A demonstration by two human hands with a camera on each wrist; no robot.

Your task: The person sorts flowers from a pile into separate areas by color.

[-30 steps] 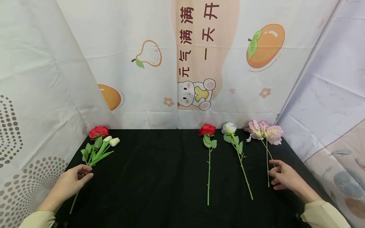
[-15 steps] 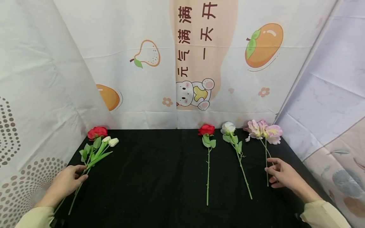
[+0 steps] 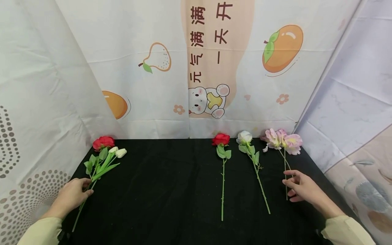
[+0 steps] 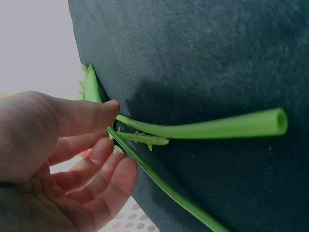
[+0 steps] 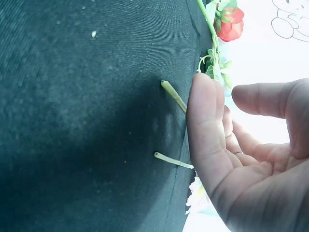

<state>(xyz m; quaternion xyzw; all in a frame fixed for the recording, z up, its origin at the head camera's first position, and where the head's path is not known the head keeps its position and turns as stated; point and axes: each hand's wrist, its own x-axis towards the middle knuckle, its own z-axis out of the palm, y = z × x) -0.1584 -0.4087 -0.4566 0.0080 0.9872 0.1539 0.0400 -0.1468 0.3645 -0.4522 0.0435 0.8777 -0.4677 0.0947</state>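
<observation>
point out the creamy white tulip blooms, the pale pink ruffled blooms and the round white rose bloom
Creamy white tulip blooms [image 3: 120, 153]: head view, larger bloom's petals.
Pale pink ruffled blooms [image 3: 281, 137]: head view, mid-cluster petals.
Round white rose bloom [image 3: 244, 137]: head view, middle petals.

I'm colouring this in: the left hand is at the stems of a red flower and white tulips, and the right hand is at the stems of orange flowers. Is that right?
Not quite: the right hand is at the stems of pink flowers, not orange, as the head view shows. The rest is right.
</observation>
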